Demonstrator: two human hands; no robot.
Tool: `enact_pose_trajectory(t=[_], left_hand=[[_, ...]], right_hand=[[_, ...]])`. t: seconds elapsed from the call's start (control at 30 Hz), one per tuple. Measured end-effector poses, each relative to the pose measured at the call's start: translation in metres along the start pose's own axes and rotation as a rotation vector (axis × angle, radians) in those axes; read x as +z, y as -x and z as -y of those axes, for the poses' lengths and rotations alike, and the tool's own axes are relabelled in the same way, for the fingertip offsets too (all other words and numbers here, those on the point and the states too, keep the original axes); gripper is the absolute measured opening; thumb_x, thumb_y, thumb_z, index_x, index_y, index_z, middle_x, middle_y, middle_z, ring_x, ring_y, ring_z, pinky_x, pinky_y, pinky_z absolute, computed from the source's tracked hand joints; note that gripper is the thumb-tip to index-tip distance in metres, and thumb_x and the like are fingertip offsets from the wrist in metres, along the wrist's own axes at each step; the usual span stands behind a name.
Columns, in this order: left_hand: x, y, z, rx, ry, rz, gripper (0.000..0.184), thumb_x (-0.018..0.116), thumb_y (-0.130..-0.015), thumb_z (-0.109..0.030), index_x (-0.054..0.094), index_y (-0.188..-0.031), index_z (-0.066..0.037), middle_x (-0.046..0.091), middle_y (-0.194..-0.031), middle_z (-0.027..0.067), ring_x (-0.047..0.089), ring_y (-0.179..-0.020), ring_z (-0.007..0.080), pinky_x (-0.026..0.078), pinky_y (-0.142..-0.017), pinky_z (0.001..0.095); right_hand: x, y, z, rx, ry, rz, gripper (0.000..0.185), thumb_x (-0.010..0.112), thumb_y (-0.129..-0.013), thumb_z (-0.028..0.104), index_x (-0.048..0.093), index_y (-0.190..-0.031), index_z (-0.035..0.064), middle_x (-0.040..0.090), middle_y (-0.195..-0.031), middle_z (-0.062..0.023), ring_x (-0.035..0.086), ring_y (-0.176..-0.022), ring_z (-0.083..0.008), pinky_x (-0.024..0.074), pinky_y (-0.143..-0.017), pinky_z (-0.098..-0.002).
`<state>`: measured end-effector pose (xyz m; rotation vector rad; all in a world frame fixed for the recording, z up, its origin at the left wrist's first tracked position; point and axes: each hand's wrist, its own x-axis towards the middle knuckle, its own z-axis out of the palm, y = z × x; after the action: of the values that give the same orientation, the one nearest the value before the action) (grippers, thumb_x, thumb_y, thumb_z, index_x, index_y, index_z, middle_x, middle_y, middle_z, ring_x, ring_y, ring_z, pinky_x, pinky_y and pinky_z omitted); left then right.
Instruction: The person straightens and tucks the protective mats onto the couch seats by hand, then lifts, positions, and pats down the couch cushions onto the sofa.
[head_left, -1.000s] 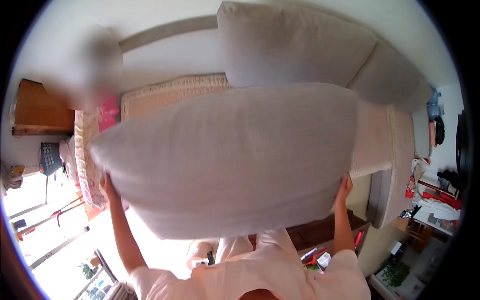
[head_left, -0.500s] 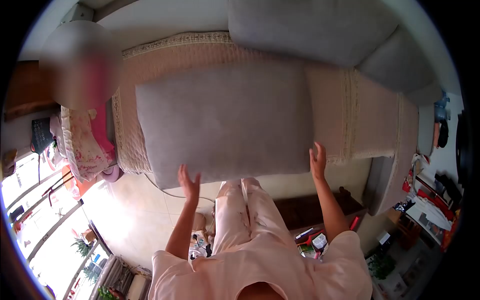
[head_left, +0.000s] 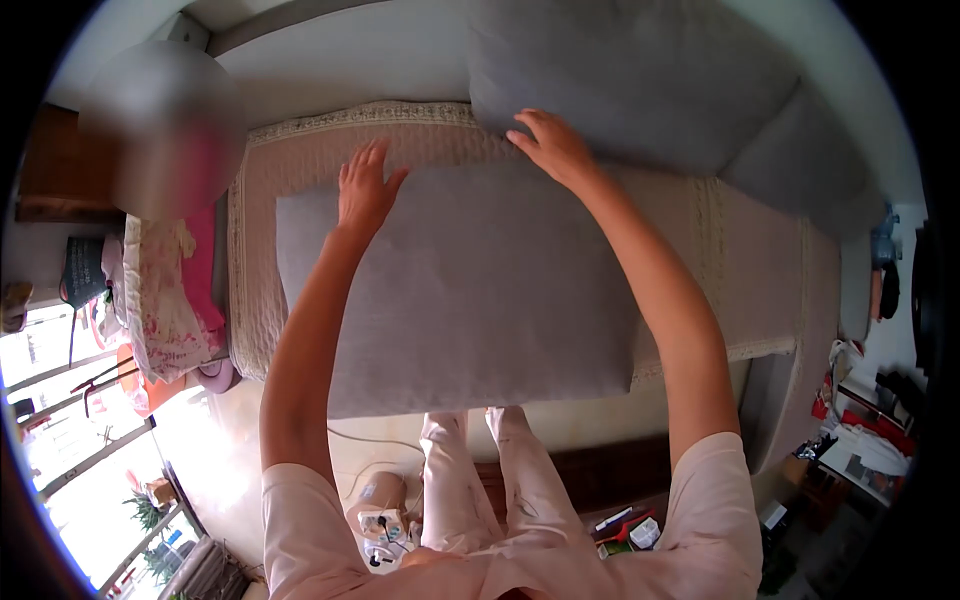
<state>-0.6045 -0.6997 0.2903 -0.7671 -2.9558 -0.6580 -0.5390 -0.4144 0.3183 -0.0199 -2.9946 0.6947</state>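
Observation:
A large grey sofa cushion [head_left: 480,300] lies flat on the pink quilted sofa cover [head_left: 262,270], its near edge jutting over my legs. My left hand [head_left: 366,190] is over the cushion's far left edge, fingers stretched out and holding nothing. Farther right, my right hand [head_left: 553,148] is held past the far edge, close to the grey back cushion [head_left: 630,70], with its fingers apart. Whether either hand touches the fabric I cannot tell.
Another grey cushion [head_left: 805,150] leans at the right end. A blurred round shape [head_left: 160,130] covers the upper left. Floral cloth [head_left: 165,300] hangs at the left. On the floor near my legs are a power strip [head_left: 385,525] and a cable; a shelf with clutter [head_left: 865,450] stands right.
Both hands have moved from the cushion's near side to its far edge, arms now reaching forward. The cushion has shifted slightly toward me and now lies lower in view.

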Motion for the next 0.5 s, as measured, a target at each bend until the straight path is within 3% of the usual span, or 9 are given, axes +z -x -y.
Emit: enact_pose_trajectory(t=[0.17, 0.23, 0.27, 0.3, 0.4, 0.5], left_hand=[[0.071, -0.009, 0.03, 0.115, -0.155, 0.05, 0.053, 0.045, -0.087, -0.04, 0.033, -0.132, -0.014, 0.032, -0.137, 0.0056, 0.025, -0.129, 0.0226, 0.02, -0.103, 0.0459], [0.124, 0.064, 0.074, 0.082, -0.317, 0.291, 0.054, 0.04, -0.088, -0.042, 0.03, -0.133, -0.014, 0.029, -0.138, 0.0056, 0.023, -0.13, 0.0224, 0.018, -0.105, 0.0439], [0.14, 0.102, 0.089, 0.131, -0.263, 0.287, 0.055, 0.04, -0.088, -0.041, 0.029, -0.134, -0.011, 0.028, -0.139, 0.0069, 0.022, -0.13, 0.023, 0.017, -0.106, 0.0418], [0.127, 0.12, 0.082, 0.129, -0.215, 0.341, 0.057, 0.042, -0.087, -0.04, 0.029, -0.134, -0.009, 0.026, -0.139, 0.0092, 0.021, -0.13, 0.0234, 0.017, -0.106, 0.0406], [0.103, 0.114, 0.074, 0.134, -0.174, 0.428, 0.055, 0.043, -0.087, -0.038, 0.03, -0.133, -0.009, 0.027, -0.139, 0.0111, 0.021, -0.13, 0.0242, 0.018, -0.105, 0.0409], [0.08, 0.056, 0.066, 0.035, -0.141, 0.545, 0.052, 0.046, -0.086, -0.035, 0.034, -0.13, -0.009, 0.03, -0.136, 0.0124, 0.025, -0.128, 0.0255, 0.02, -0.104, 0.0424]], right_hand=[[0.106, -0.031, -0.043, 0.055, 0.153, 0.065, 0.047, 0.041, -0.088, 0.04, 0.046, -0.119, 0.0052, 0.041, -0.128, -0.0134, 0.038, -0.119, -0.0284, 0.0288, -0.098, -0.0437], [0.144, 0.021, -0.058, 0.366, 0.116, 0.391, 0.047, 0.042, -0.088, 0.04, 0.047, -0.117, 0.0039, 0.042, -0.128, -0.0137, 0.038, -0.118, -0.0285, 0.0273, -0.098, -0.0438], [0.155, 0.047, -0.062, 0.341, 0.123, 0.524, 0.045, 0.043, -0.088, 0.038, 0.048, -0.116, 0.0029, 0.043, -0.126, -0.0135, 0.039, -0.117, -0.0282, 0.0266, -0.098, -0.0446], [0.18, 0.083, -0.065, 0.16, 0.284, 0.301, 0.044, 0.044, -0.088, 0.036, 0.048, -0.115, 0.0017, 0.044, -0.125, -0.0134, 0.04, -0.116, -0.0273, 0.0269, -0.099, -0.0436], [0.163, 0.085, -0.051, 0.174, 0.233, 0.306, 0.044, 0.045, -0.088, 0.036, 0.048, -0.115, 0.0014, 0.044, -0.125, -0.0129, 0.04, -0.117, -0.0259, 0.0272, -0.099, -0.0416], [0.141, 0.022, -0.024, 0.328, 0.079, 0.302, 0.043, 0.047, -0.088, 0.033, 0.047, -0.116, 0.0007, 0.044, -0.126, -0.0139, 0.04, -0.117, -0.0278, 0.0307, -0.097, -0.0399]])
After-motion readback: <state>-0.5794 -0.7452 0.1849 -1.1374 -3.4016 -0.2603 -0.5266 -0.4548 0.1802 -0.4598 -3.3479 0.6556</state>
